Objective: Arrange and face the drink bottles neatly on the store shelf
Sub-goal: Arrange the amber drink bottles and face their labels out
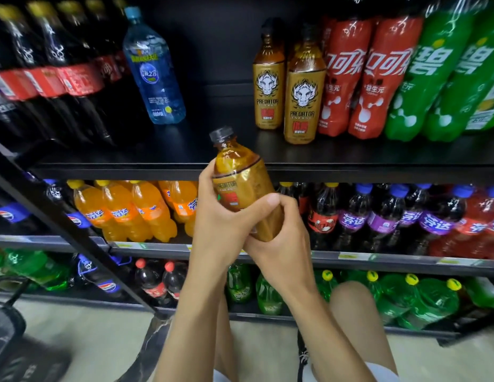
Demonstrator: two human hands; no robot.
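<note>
Left hand (221, 219) and right hand (281, 232) both clamped round gold bottle (241, 180), tilted, neck poking above them; risk: cap catches shelf edge (130, 170), or nudges standing gold pair (303, 100) up-right of hands

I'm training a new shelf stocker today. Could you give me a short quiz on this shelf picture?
1. True or false: the gold bottle in hand already stands on the top shelf.
2. Which bottle stands just left of that shelf's gap? A blue, B green, C orange.
3. Fill in: the gold bottle is held by ____ hands.
Key: 1 false, it is held in front of the shelf edge. 2 A, the blue bottle. 3 both, the left hand and the right hand.
</note>
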